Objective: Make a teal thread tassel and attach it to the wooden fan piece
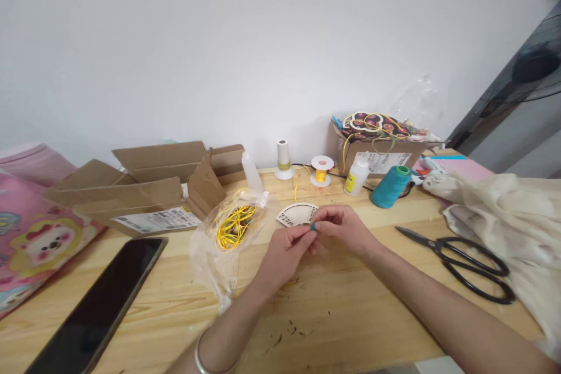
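Both my hands meet over the middle of the wooden table [350, 304]. My left hand [287, 251] and my right hand [344, 228] pinch together on a tiny teal piece [312, 225], fingers closed around it. Just behind my fingertips lies a pale wooden fan-shaped cutout [297, 213], flat on the table. A clear plastic bag with yellow cord [230, 227] sits left of my left hand. I wear a bangle on my left wrist.
Black scissors [464, 257] lie at the right beside cream cloth [504, 216]. A teal thread cone [390, 186], glue bottle [356, 174], yellow spool [321, 171] and white spool [283, 160] stand behind. Open cardboard boxes [149, 187] and a dark tablet [96, 304] are left.
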Demonstrator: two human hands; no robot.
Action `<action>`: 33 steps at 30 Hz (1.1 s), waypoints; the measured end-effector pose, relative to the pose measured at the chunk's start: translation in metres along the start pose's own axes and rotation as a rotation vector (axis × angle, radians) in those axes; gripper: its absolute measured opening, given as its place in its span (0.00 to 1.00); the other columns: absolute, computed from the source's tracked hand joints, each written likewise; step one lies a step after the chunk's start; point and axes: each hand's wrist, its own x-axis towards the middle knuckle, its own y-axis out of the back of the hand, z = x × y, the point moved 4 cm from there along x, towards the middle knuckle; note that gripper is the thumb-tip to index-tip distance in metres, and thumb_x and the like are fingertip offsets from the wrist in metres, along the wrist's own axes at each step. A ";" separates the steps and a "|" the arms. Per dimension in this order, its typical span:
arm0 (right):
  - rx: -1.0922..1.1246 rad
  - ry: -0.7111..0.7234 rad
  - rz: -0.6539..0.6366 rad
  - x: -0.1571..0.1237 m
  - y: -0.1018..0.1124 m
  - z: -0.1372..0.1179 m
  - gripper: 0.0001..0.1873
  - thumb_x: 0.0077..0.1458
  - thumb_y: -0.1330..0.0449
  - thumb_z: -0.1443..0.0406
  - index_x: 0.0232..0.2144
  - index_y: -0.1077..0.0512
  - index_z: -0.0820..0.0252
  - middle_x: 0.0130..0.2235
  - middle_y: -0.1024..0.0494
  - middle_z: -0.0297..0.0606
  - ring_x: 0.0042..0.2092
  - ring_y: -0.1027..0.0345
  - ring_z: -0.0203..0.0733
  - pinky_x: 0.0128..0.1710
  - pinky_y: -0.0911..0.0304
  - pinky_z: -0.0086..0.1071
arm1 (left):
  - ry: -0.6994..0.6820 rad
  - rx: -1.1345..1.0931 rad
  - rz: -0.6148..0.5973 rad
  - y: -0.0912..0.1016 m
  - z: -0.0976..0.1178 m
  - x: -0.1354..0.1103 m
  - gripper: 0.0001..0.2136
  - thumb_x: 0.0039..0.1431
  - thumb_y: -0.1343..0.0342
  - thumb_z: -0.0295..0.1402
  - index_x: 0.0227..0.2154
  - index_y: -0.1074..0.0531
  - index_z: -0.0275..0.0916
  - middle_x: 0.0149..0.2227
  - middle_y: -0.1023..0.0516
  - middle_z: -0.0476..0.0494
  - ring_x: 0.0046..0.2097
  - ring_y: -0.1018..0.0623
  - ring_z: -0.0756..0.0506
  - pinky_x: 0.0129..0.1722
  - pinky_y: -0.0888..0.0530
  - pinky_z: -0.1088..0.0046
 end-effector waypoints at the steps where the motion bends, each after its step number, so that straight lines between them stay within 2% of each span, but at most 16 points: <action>1: 0.005 0.000 -0.004 0.000 0.000 0.000 0.03 0.40 0.41 0.69 0.21 0.32 0.64 0.19 0.28 0.29 0.20 0.35 0.31 0.24 0.40 0.27 | -0.001 0.003 -0.003 0.000 0.000 0.000 0.13 0.53 0.52 0.36 0.21 0.27 0.36 0.21 0.26 0.50 0.25 0.30 0.52 0.28 0.36 0.79; 8: 0.031 0.006 -0.049 0.001 -0.002 0.002 0.02 0.43 0.41 0.69 0.23 0.32 0.63 0.18 0.28 0.30 0.20 0.34 0.33 0.24 0.39 0.29 | 0.040 -0.061 -0.007 -0.001 -0.003 0.001 0.13 0.53 0.52 0.37 0.22 0.27 0.35 0.23 0.25 0.48 0.25 0.30 0.52 0.28 0.35 0.79; 11: 0.021 0.013 -0.027 0.001 -0.001 0.001 0.02 0.42 0.41 0.70 0.22 0.31 0.63 0.19 0.28 0.30 0.21 0.34 0.33 0.25 0.39 0.28 | 0.050 -0.069 -0.002 -0.001 -0.003 0.002 0.12 0.52 0.51 0.36 0.22 0.27 0.35 0.23 0.25 0.48 0.24 0.30 0.53 0.27 0.36 0.79; 33: 0.006 0.050 -0.041 0.000 -0.002 0.000 0.03 0.43 0.41 0.68 0.22 0.32 0.63 0.18 0.28 0.30 0.20 0.34 0.32 0.24 0.39 0.28 | 0.026 -0.096 -0.008 -0.001 -0.003 0.002 0.13 0.52 0.51 0.37 0.22 0.27 0.35 0.22 0.25 0.47 0.25 0.30 0.52 0.28 0.35 0.78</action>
